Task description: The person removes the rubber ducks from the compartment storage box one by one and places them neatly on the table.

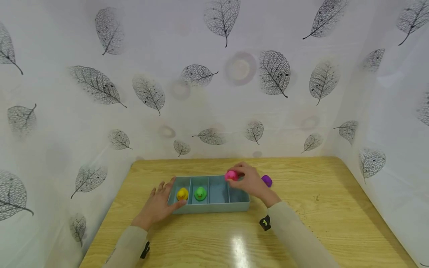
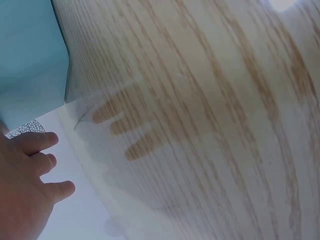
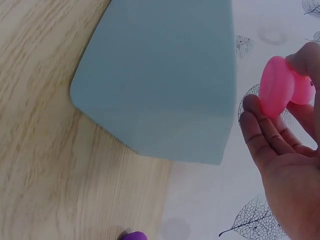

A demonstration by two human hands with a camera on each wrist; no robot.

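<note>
A grey-blue divided box [image 1: 218, 208] sits on the table, its compartments in a row. In its leftmost compartment is a yellow toy duck [image 1: 182, 193], and beside that a green toy duck [image 1: 200, 193]. My left hand [image 1: 157, 204] lies against the box's left end, fingers spread and fairly straight, thumb over the front rim. Above the right half of the box, my right hand [image 1: 250, 182] pinches a pink toy duck [image 1: 231, 175] between thumb and fingers. The right wrist view shows this pink duck [image 3: 277, 87] clear of the box wall [image 3: 160, 80].
A small purple object [image 1: 267, 181], partly hidden behind my right hand, lies on the wooden table [image 1: 301, 208] right of the box. A pale leaf-printed sheet [image 1: 214, 104] hangs behind the table and along both sides. Light glares off the table's front.
</note>
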